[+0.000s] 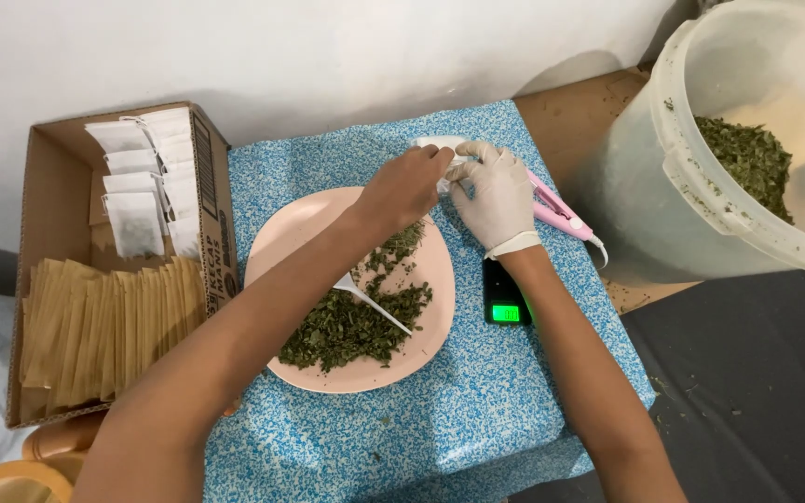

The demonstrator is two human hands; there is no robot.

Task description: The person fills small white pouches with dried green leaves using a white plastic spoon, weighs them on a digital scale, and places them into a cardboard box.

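Careful: your bare left hand [409, 186] and gloved right hand [498, 191] both pinch the small white bag [443, 149]; tilt it and leaves spill.

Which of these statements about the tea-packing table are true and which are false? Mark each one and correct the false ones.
1. The right hand wears a white glove. True.
2. The round pink plate holds dried green leaves. True.
3. The white plastic spoon is held in the left hand. False: it lies on the plate, and both hands pinch a small white sachet beyond the plate.
4. The large translucent plastic bucket is empty. False: it holds dried leaves.
5. The brown cardboard box sits to the left of the plate. True.
6. The small black scale has a red display. False: it glows green.
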